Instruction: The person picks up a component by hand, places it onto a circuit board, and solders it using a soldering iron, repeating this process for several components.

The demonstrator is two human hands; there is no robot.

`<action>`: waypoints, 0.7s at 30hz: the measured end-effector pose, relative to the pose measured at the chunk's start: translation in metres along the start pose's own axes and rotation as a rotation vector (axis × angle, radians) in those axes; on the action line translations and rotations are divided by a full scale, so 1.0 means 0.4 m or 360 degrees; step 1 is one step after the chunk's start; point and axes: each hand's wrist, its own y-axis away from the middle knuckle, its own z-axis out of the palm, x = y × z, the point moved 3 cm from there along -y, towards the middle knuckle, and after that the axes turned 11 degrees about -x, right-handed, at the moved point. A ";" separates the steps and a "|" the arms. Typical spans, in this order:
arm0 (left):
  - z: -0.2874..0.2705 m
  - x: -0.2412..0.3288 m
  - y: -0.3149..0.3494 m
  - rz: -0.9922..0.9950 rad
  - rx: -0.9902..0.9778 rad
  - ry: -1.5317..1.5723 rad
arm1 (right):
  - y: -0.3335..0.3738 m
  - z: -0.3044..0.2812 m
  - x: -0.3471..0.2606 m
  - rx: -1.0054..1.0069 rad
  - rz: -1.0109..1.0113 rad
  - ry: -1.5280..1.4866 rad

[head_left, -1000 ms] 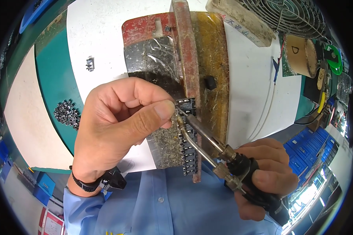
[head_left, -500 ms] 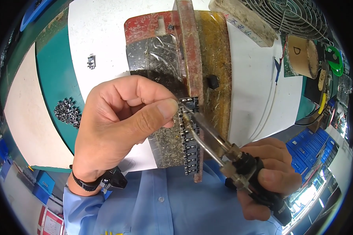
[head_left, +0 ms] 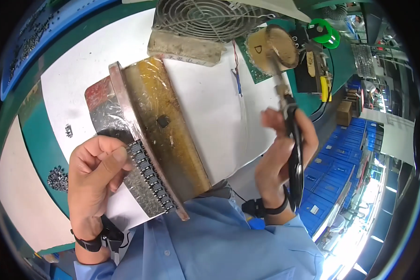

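Note:
My left hand (head_left: 98,170) is closed in a pinch at the far end of a row of small black electronic parts (head_left: 150,173). Whatever lies between thumb and finger is too small to make out. The row runs along a worn reddish bar (head_left: 131,114), which stands across a base with a scuffed amber side (head_left: 175,126). Out to the right, my right hand (head_left: 277,156) grips a soldering iron (head_left: 294,135) by its black handle. Its blurred tip points away from me, at a tan round container (head_left: 261,49); whether they touch, I cannot tell.
A round wire fan guard (head_left: 207,18) and a grimy pale block (head_left: 186,48) stand at the back. Loose black parts (head_left: 58,178) lie heaped on the green mat at left, a small part (head_left: 68,130) on white paper. A green spool (head_left: 329,35) sits far right.
My right hand has carried the soldering iron away from the row, rightward and up to the tan container. My left hand stays pinched by the row. The whole view has swung right.

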 end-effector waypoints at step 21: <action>-0.001 -0.009 -0.005 0.0092 -0.0042 0.0075 | -0.005 0.080 -0.103 -0.0559 -0.0580 -0.0684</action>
